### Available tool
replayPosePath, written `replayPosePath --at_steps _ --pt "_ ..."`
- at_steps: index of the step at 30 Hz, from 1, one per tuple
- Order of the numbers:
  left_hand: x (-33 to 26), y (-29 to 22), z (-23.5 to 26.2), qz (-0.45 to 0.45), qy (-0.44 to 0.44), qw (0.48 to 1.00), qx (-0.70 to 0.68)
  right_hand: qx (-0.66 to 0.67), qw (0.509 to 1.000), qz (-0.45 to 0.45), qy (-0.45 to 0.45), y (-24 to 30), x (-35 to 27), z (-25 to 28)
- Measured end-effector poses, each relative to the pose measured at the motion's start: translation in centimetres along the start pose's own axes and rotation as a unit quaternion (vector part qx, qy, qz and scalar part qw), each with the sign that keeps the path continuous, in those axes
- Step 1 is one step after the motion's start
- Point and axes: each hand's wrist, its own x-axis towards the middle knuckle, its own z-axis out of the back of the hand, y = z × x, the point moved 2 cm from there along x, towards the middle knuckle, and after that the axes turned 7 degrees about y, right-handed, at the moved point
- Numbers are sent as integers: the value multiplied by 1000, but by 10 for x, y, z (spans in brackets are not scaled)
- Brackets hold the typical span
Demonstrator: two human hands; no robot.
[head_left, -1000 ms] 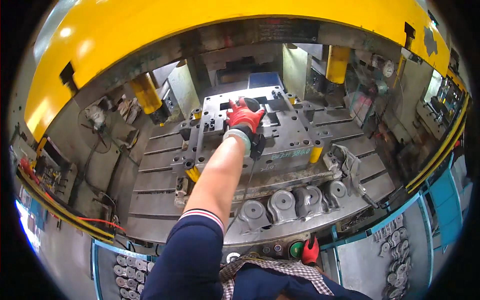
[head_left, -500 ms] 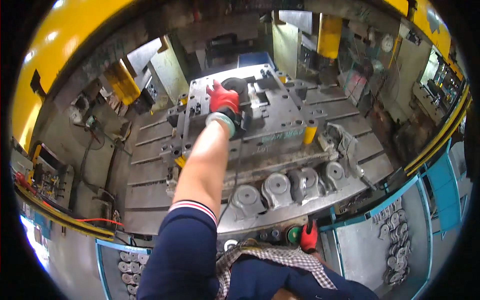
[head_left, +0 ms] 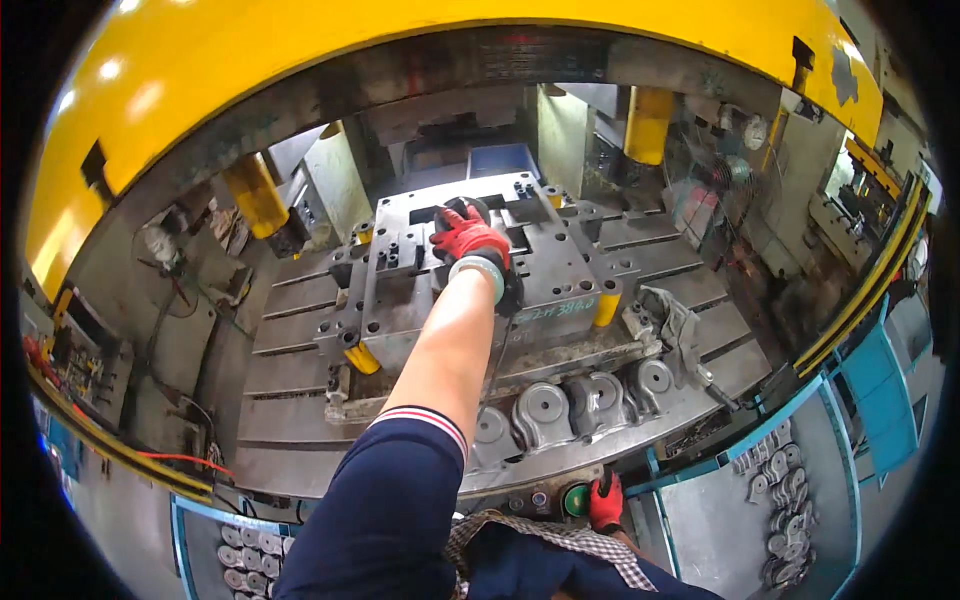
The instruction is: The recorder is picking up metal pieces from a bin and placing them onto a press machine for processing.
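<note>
My left hand (head_left: 470, 240), in a red glove, reaches far over the steel die (head_left: 555, 275). Its fingers curl over a dark metal part (head_left: 512, 292) with a rounded end, and the glove hides much of it. Low in the view, my right hand (head_left: 605, 503), also red-gloved, is closed beside a green round button (head_left: 577, 500) on the control panel. Whatever its fingers may hold is hidden. Between me and the die, several grey stamped metal parts (head_left: 543, 405) with round, holed tops stand in a row on the press bed.
Yellow posts (head_left: 650, 125) flank the die under the yellow press frame (head_left: 450, 20). A grey cloth (head_left: 670, 330) lies right of the die, near a bar-like tool (head_left: 722, 392). Blue-framed bins (head_left: 700, 490) with stamped parts stand low on both sides.
My left hand has shifted slightly right and nearer over the die, and the dark part appears to have moved with it. My right hand stays beside the green button. The view has tilted upward.
</note>
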Motion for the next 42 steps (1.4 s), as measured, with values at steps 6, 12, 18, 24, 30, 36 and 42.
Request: replayPosePath --at_steps 6,12,18,24,30,36,42 --pt "32 6 -18 53 -58 994 -70 42 998 -39 29 20 -4 9" --pt "10 4 -9 8 -32 999 22 26 999 -18 21 17 -3 11" --pt "-1 -7 5 -3 -6 1000 24 23 999 -23 -2 4 -3 6" --pt "-27 20 51 -168 -86 978 -90 51 998 2 35 23 -2 19" --pt "-80 122 35 -436 209 770 -415 101 989 110 -11 16 1 32" --pt "-215 264 -17 -385 292 786 -386 123 933 329 84 136 -22 106" --pt "-231 352 -138 -285 144 920 -228 21 836 506 212 241 -23 79"
